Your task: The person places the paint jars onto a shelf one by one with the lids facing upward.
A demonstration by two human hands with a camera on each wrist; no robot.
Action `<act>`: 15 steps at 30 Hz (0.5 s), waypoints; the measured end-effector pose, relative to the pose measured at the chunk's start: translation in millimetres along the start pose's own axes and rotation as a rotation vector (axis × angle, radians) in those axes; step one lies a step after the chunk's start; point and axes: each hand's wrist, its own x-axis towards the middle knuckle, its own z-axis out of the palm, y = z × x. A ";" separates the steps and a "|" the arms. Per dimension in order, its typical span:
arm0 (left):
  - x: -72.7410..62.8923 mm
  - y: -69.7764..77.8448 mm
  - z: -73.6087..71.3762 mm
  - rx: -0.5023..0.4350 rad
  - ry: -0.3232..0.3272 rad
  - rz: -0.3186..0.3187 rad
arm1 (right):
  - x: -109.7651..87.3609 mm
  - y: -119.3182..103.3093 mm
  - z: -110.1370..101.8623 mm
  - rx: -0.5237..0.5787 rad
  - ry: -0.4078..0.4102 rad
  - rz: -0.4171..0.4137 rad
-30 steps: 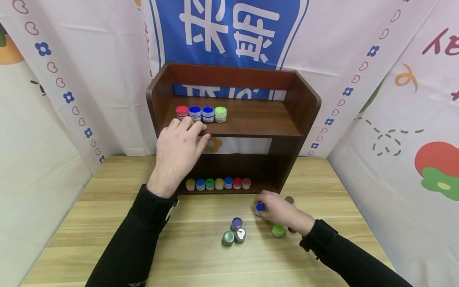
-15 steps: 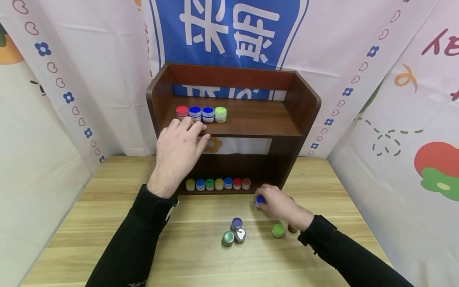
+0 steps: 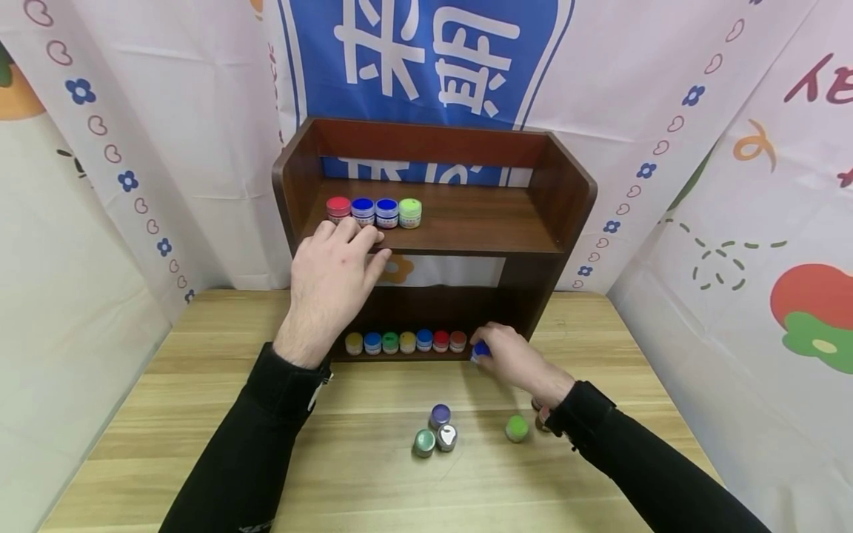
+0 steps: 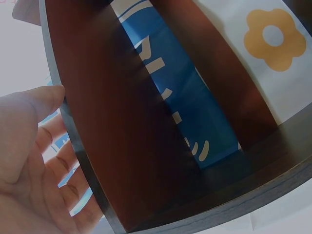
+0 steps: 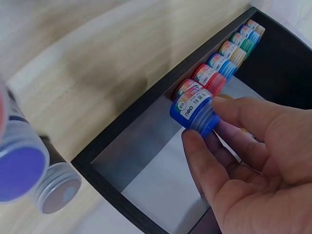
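Observation:
My right hand (image 3: 516,359) pinches a small paint jar with a blue lid (image 5: 192,109) between thumb and fingers. The jar is at the front edge of the lower shelf, close to the right end of a row of paint jars (image 5: 209,78). In the right wrist view it overlaps the last jar of that row. My left hand (image 3: 336,277) rests on the front edge of the upper shelf (image 3: 466,240), fingers over the top and thumb at the edge (image 4: 57,95). Just behind its fingertips stand red, blue and light green lidded jars (image 3: 386,212).
The dark wooden two-tier rack (image 3: 573,200) stands at the back of the wooden table (image 3: 373,488). Purple, silver and teal jars (image 3: 424,442) cluster in front. A green-lidded jar (image 3: 516,428) stands farther right, with brownish jars partly hidden by the right sleeve (image 3: 600,414).
My right hand has carried the blue-lidded paint jar from the table up to the lower shelf's front edge. The left hand has stayed in place on the upper shelf.

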 end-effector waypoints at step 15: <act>0.2 0.1 -0.5 0.000 -0.002 -0.001 | 22.7 6.7 1.0 -0.037 0.007 0.061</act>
